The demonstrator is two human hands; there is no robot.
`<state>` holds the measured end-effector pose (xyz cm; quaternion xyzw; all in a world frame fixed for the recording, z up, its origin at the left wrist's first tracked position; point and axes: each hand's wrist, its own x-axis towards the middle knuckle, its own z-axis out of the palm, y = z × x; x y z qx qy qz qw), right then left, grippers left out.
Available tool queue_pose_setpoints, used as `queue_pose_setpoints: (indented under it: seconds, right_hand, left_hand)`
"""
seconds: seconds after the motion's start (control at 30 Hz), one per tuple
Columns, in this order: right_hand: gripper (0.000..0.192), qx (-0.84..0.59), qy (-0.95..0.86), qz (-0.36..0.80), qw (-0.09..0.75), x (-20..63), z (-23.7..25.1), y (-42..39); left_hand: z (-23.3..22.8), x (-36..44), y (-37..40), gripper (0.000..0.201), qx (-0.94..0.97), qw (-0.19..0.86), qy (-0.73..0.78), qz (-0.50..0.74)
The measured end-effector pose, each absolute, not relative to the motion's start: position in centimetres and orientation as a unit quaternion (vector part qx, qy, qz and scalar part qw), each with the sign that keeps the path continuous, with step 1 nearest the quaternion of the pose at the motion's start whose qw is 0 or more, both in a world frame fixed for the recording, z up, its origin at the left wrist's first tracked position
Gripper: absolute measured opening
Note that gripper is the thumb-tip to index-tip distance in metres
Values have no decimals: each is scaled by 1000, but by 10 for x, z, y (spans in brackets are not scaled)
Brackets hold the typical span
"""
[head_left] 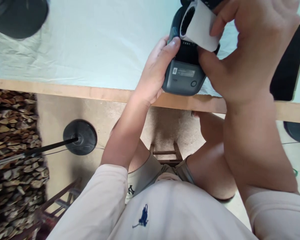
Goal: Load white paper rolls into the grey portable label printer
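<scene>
Nearest the camera: pale shirt, bare knees, a wooden stool (166, 155) under the person. Both forearms rise from the lap to the table (95, 91) edge.

Left hand (156, 75) cups the left flank of the printer (183, 75), a small dark grey box sitting at the table's near edge, partly overhanging it. Thumb lies pressed across the top left corner, fingers wrapped down the side and out of sight. Wrist bent back, forearm steep.

Right hand (242, 50) comes over the printer from the right, palm down, wrist arched. Thumb and forefinger are pinched together on the paper roll (200, 25), whose loose white end hangs out over the printer's open top. The other fingers curl loosely.

Handling, as judged: printer looks like rigid plastic, light enough for one hand, smooth shell so it could slip; best held by its two sides, as the left does. Paper is thin, soft and creases or tears easily; best taken by the roll's ends or the free edge, with a light pinch.

Farther off: a phone (288, 65) lies face up just right of the right hand. A dark cap (17, 16) sits well apart at far left on the pale cloth.
</scene>
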<state>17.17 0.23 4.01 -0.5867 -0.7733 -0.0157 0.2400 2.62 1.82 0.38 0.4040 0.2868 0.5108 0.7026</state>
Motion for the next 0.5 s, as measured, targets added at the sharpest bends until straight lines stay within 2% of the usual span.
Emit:
queue_pose_setpoints:
  seconds: [0.27,0.37,0.5]
  right_hand:
    - [24,-607,-776,33,167,176,46,3]
    - [27,-567,-792,27,225,177,45,3]
    - [23,-497,-828,30,259,178,43,-1]
  left_hand:
    - [5,25,18,19,456,672,320,488]
    - [4,25,18,14,419,695,297,504]
    - [1,24,20,32,390,731,239,507]
